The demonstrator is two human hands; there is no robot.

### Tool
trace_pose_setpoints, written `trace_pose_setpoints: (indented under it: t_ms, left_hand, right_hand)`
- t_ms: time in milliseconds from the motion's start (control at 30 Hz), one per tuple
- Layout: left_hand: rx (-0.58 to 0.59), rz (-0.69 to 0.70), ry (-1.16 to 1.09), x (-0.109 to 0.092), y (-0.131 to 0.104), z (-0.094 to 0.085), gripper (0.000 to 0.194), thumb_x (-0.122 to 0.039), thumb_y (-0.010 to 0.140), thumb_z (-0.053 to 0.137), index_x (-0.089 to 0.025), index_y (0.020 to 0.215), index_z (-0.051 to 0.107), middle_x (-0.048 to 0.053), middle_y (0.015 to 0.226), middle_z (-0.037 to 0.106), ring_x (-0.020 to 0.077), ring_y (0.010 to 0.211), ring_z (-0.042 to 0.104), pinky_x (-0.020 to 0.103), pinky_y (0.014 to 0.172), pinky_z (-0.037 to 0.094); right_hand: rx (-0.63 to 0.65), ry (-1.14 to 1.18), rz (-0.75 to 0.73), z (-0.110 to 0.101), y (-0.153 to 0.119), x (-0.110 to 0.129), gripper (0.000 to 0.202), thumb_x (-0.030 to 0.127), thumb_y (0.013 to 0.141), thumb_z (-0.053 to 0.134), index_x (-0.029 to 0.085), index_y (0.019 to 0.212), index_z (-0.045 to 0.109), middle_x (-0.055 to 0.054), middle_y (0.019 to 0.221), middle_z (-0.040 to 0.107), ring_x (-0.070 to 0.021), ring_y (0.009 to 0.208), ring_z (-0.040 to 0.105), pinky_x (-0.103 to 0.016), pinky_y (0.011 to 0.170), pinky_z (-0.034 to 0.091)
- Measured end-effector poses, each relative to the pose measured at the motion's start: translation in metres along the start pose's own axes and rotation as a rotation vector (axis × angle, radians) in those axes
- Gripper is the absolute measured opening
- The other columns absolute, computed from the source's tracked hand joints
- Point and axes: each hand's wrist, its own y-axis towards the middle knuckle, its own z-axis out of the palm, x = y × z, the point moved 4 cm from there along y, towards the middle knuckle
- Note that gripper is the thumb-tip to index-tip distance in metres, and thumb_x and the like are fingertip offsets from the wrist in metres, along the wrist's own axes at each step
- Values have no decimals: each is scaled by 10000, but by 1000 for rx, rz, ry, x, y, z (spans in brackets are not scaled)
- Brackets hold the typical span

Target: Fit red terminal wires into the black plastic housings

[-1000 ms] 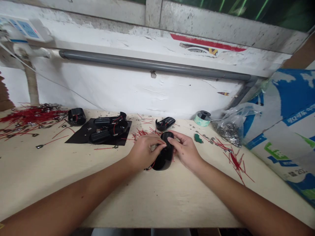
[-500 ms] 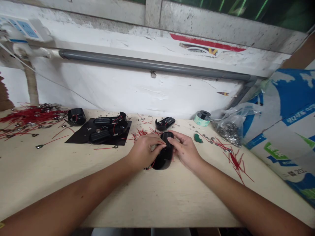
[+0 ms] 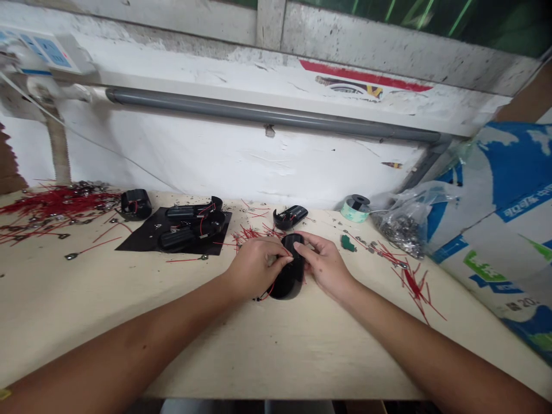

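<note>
A glossy black plastic housing [image 3: 288, 283] stands on the pale table between my hands, its long side toward me. My right hand [image 3: 323, 261] grips its upper right edge, thumb on the face and fingers behind. Over the left side of the housing, my left hand [image 3: 256, 265] pinches with thumb and forefinger; what lies between those fingertips is too small to make out. A thin red wire with a dark end pokes out below my left hand. Just behind the housing lie loose red wires [image 3: 248, 234] and another black housing [image 3: 290, 217] with a red wire in it.
Several black housings [image 3: 190, 236] lie on and beside a black sheet [image 3: 129, 244]. A heap of red wires with metal tabs [image 3: 64, 204] fills the far left. At right are a tape roll [image 3: 356, 208], a green piece [image 3: 347, 242], a bag of metal parts [image 3: 403, 227] and a carton [image 3: 495, 241].
Hardly anything differs. The whole view has shifted by a few pixels, and both hands keep the same hold at the black housing.
</note>
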Motion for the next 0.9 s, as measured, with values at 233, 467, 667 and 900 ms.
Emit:
trace_pose_setpoints:
  t_ms: [233, 467, 667, 900]
  left_hand:
    - [-39, -76, -169, 4, 3, -2, 92, -180, 839, 683, -178, 893, 758, 76, 925, 753, 200, 890, 694, 346, 828, 561]
    - [-171, -429, -528, 27, 3, -1, 310, -219, 813, 701, -155, 1108, 630, 93, 1039, 701, 177, 884, 694, 318, 784, 571]
    - [113, -608, -926, 24, 0, 17, 310, -258, 782, 759, -135, 1053, 674, 127, 1038, 731, 233, 900, 725, 364, 793, 571]
    - [-35, -671, -986, 25, 0, 9, 329, -222, 722, 800, -114, 1001, 664, 100, 962, 715, 182, 819, 691, 297, 735, 540]
  right_hand:
    - [4, 42, 19, -3, 4, -4, 484, 433, 721, 798, 194, 1127, 686, 11, 678, 646, -124, 434, 517, -246, 333, 408]
    - [15, 200, -41, -5, 7, -2, 453, 422, 721, 821, 234, 1120, 718, -30, 905, 719, -140, 676, 605, -240, 540, 495]
    - [31, 161, 4, -2, 4, -2, 510, 441, 726, 812, 272, 1185, 669, -4, 917, 672, -132, 628, 605, -265, 504, 530]
    - [161, 137, 83, 2, 1, -3, 382, 415, 778, 780, 229, 1097, 683, 4, 811, 653, -121, 567, 618, -244, 473, 532]
